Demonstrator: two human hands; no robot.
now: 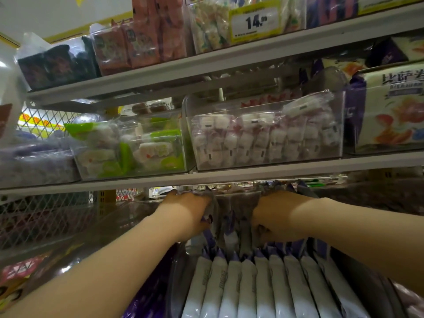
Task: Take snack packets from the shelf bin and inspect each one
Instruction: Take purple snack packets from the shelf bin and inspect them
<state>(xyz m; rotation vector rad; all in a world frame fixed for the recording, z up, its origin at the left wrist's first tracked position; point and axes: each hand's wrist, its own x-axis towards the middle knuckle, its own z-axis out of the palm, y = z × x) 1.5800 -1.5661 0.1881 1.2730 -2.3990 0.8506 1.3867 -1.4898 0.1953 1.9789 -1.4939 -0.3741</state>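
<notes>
Reaching in beneath the shelf (229, 177) above, you are working with both hands in the clear bin (177, 267) on the lower level. The snack packets (252, 283) are standing there on edge in a tight row, with pale faces and purple crimped tops. More of them are packed behind, between your hands.

Your left hand (190, 214) is curling its fingers round the top of a purple packet at the left of that rear group. The fingertips are hidden behind the film. Your right hand (277, 216) is bending its fingers down among the packets on the right, thumb tucked in. It seems to be gripping their tops, but how many cannot be told.

These packets are probably light and soft-walled, so weight is not what is making them awkward. The glossy film is likely slick and will crumple under a squeeze. Whatever is inside may break if you are clamping the middle. The flat crimped seal along the top edge looks like the best hold, since it is the stiffest part and the only part standing free of its neighbours.

Because the row is packed so closely, one packet is likely to drag the next up with it. The overhanging shelf is also leaving little room to lift straight up.
</notes>
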